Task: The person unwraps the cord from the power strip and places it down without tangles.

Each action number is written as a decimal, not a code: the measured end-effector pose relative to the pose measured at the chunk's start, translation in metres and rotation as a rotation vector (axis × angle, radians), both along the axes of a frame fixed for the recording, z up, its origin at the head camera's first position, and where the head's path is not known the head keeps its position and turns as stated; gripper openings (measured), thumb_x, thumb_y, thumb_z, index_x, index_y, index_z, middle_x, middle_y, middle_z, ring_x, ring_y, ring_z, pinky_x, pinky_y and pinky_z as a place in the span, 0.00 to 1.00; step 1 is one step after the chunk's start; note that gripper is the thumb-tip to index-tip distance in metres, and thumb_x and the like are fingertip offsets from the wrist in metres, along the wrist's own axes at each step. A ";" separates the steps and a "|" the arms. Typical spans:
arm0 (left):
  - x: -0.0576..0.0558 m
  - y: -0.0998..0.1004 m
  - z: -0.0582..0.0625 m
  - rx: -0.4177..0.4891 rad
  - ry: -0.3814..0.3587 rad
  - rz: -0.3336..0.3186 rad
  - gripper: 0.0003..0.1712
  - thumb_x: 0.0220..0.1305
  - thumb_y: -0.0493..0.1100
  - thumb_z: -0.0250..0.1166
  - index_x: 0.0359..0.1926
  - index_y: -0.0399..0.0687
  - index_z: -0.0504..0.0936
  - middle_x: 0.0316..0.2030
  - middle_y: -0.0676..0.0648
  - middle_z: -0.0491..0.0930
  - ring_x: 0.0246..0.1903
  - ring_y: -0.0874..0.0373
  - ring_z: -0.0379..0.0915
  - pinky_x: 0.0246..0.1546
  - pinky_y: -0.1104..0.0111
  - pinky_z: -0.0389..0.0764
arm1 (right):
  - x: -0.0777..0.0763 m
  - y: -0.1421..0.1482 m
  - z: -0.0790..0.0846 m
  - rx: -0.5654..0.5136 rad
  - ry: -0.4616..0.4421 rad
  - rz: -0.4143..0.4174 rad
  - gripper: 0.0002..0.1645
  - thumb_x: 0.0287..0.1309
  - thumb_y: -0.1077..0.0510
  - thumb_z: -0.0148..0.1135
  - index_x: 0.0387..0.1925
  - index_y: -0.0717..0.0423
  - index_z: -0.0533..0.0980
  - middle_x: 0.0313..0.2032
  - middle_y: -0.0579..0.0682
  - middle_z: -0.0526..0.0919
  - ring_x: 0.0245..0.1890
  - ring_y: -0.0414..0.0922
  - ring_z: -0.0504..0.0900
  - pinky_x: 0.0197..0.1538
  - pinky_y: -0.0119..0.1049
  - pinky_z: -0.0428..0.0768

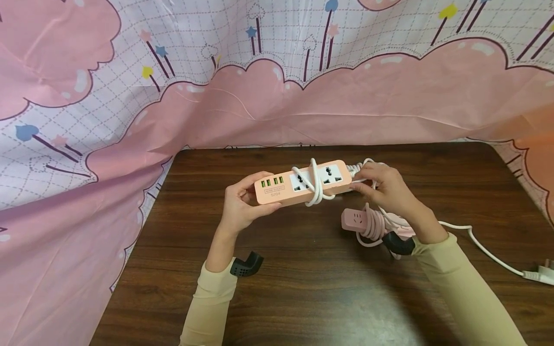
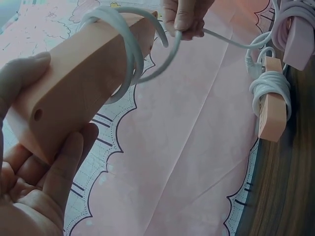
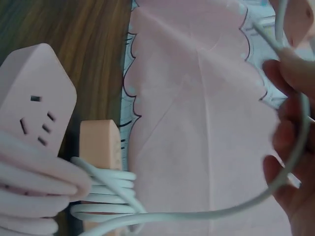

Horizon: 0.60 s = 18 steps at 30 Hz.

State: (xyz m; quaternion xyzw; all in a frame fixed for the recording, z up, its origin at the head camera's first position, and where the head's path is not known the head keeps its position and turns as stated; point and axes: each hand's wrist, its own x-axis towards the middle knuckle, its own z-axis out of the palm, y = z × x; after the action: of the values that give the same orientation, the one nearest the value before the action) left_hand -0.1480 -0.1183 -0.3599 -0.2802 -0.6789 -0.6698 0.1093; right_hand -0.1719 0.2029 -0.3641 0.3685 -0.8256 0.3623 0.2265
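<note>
A peach power strip with white socket panels and green USB ports is held up above the table, tilted. Its left end is gripped between the thumb and fingers of my left hand. White cord loops loosely around its middle. Near the strip's right end, my right hand pinches the cord, and the cord runs on past the fingers. In the left wrist view, the right hand's thumb and fingertips close on the cord. The strip's underside faces that camera.
A pink power strip wrapped in pink cord lies on the dark wooden table, partly under my right wrist. Behind it lies another peach strip wound with white cord. A white plug rests at the right. Patterned pink cloth hangs behind.
</note>
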 end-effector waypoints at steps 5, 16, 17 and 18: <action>0.000 -0.002 -0.001 -0.014 0.002 -0.015 0.34 0.31 0.17 0.71 0.48 0.24 0.75 0.41 0.30 0.78 0.35 0.60 0.75 0.28 0.73 0.77 | -0.001 0.004 -0.002 -0.210 -0.026 -0.190 0.12 0.39 0.80 0.67 0.26 0.65 0.81 0.23 0.50 0.77 0.25 0.31 0.68 0.28 0.26 0.64; -0.005 0.001 -0.007 0.012 0.000 -0.003 0.33 0.33 0.17 0.71 0.49 0.23 0.75 0.41 0.29 0.78 0.34 0.60 0.75 0.28 0.74 0.77 | 0.027 0.010 0.029 -0.624 -0.168 0.215 0.01 0.50 0.78 0.59 0.26 0.77 0.77 0.27 0.53 0.78 0.32 0.41 0.74 0.34 0.26 0.71; -0.005 0.000 -0.007 0.020 0.003 0.009 0.33 0.34 0.17 0.71 0.48 0.23 0.75 0.41 0.30 0.78 0.34 0.60 0.75 0.28 0.74 0.77 | 0.030 0.013 0.032 -0.614 -0.178 0.280 0.02 0.51 0.78 0.60 0.26 0.76 0.77 0.27 0.53 0.78 0.31 0.42 0.74 0.34 0.26 0.71; -0.006 0.000 -0.007 0.031 0.004 0.016 0.33 0.34 0.17 0.71 0.49 0.23 0.75 0.42 0.31 0.78 0.34 0.60 0.75 0.29 0.74 0.77 | 0.032 0.017 0.034 -0.594 -0.191 0.354 0.02 0.51 0.78 0.60 0.27 0.75 0.78 0.27 0.53 0.78 0.31 0.43 0.73 0.35 0.28 0.71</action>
State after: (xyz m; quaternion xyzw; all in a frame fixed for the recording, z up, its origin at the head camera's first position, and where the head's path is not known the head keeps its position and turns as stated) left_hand -0.1536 -0.1182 -0.3671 -0.2743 -0.6703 -0.6790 0.1202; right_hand -0.1396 0.2198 -0.3302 0.3881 -0.6251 0.6531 0.1792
